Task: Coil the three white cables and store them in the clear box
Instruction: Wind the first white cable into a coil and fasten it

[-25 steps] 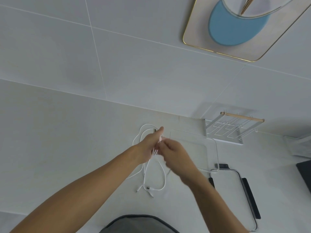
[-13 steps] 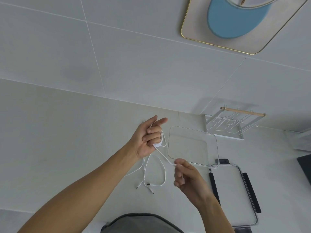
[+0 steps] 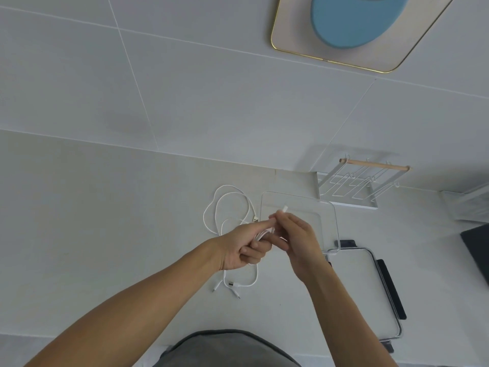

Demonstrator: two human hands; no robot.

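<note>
Near the middle of the tabletop, two loose white cables lie in overlapping loops, their plugs pointing toward the near edge. Just above them the left hand has its fingers curled round a small bundle of the third cable, index finger stretched forward. Touching it on the right, the right hand pinches the free end of that cable between thumb and fingertips; a white plug sticks up past the fingers. How many turns the bundle has cannot be told, as the fingers cover most of it.

Directly behind the hands sits the clear box, open-topped, its walls nearly invisible against the pale surface; the right hand overlaps its near left corner. Whether anything lies inside cannot be made out. To the right of the box, toward the near edge, lies its lid, with dark clips along the sides. Behind the box, against the wall, stands a white wire rack with a wooden bar. On the tiled wall above, at the upper right, hangs a gold-rimmed panel bearing a blue shape, cut off by the frame. A dark flat thing is cut off at the right edge, and a grey garment at the bottom edge.
</note>
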